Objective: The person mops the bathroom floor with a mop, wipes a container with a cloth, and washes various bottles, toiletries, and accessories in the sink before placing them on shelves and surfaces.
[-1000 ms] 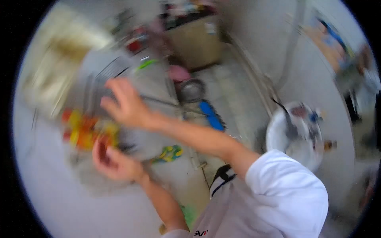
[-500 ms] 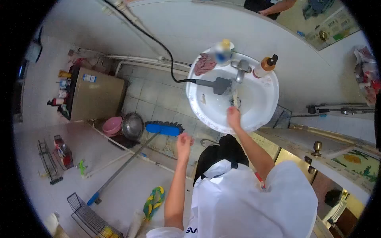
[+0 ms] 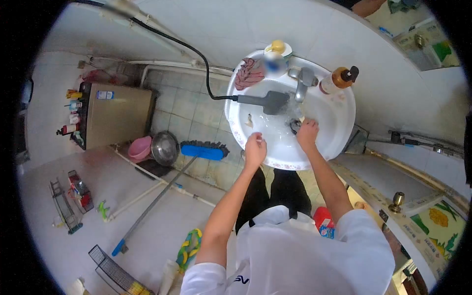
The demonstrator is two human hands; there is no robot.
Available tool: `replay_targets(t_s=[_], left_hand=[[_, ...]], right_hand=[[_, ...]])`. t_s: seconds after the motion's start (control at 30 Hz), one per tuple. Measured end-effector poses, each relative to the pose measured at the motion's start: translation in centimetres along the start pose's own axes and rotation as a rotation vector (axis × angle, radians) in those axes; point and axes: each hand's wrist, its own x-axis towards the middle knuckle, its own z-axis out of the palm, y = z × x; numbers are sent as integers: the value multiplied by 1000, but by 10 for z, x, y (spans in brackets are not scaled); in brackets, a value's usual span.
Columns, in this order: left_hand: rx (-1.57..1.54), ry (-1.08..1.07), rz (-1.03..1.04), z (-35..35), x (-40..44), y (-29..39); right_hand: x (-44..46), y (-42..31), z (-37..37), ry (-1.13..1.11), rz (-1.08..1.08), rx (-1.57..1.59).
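"What's at the hands?"
"One washbasin (image 3: 339,115) against the white wall (image 3: 236,24), with one tap (image 3: 306,78), water running (image 3: 294,106) and one dark drain (image 3: 295,126). It's white, oval, glossy, floral along its rim."
"Both hands?"
"The right hand (image 3: 308,132) is curled low beside the drain; the left hand (image 3: 255,148) is half-closed over the near-left edge. Whether either holds anything, I can't tell."
"Around them?"
"One pinkish cloth (image 3: 249,74), two bottles (image 3: 336,81), one grey paddle-shaped head (image 3: 276,102)."
"Any change?"
"Half a second ago the left hand was beside the mop head (image 3: 203,151), outside the basin."
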Motion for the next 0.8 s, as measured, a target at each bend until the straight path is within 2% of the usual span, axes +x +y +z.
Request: replay_targets(t_s=[0.07,0.1,0.13,0.17,0.23,0.27,0.33,0.4,0.43,0.47,0.5,0.53,0.6,0.67,0.7,0.73,0.77,0.8], left_hand=[[-282,35,-244,-14,14,13],[-251,110,-163,-3,18,-26],[-259,104,-150,-12,19,-30],[-247,99,-166,-25,10,-35],[-324,89,-228,-51,-6,-52],[-411,74,-278,-62,-17,-69],[-256,172,-253,-80,-36,-111],[-336,135,-318,-106,-56,-134],[-339,109,-301,-119,-62,-131],[-406,103,-414,-131,-69,-128],[-475,103,-527,-139,-73,-125],[-479,77,-511,-144,-74,-132],[-563,74,-585,-153,-76,-144],[-581,64,-588,-162,-73,-149],[-599,71,-614,-166,-71,-154],[-617,83,-641,-168,-67,-155],[-602,86,-654,-172,-64,-151],[-604,88,-653,-174,-61,-153]], right_hand=[[-10,-33,-24,359,-240,-80],[-9,-45,3,109,-178,129],[-15,-69,11,111,-309,290],[-20,-97,12,-37,-253,646],[-12,-139,29,18,-371,546],[-8,-155,32,30,-370,544],[-2,-183,33,40,-379,484],[-5,-197,27,48,-276,490],[-3,-196,36,9,-280,449],[-4,-192,44,-31,-272,406],[-6,-190,49,73,-243,448],[-7,-184,44,95,-223,439],[-12,-166,34,8,-101,734],[-22,-135,-19,143,90,755],[-17,-98,-20,241,103,825],[-13,-63,-34,350,211,759],[-27,-50,-91,462,238,797],[-27,-25,-121,627,128,822]])
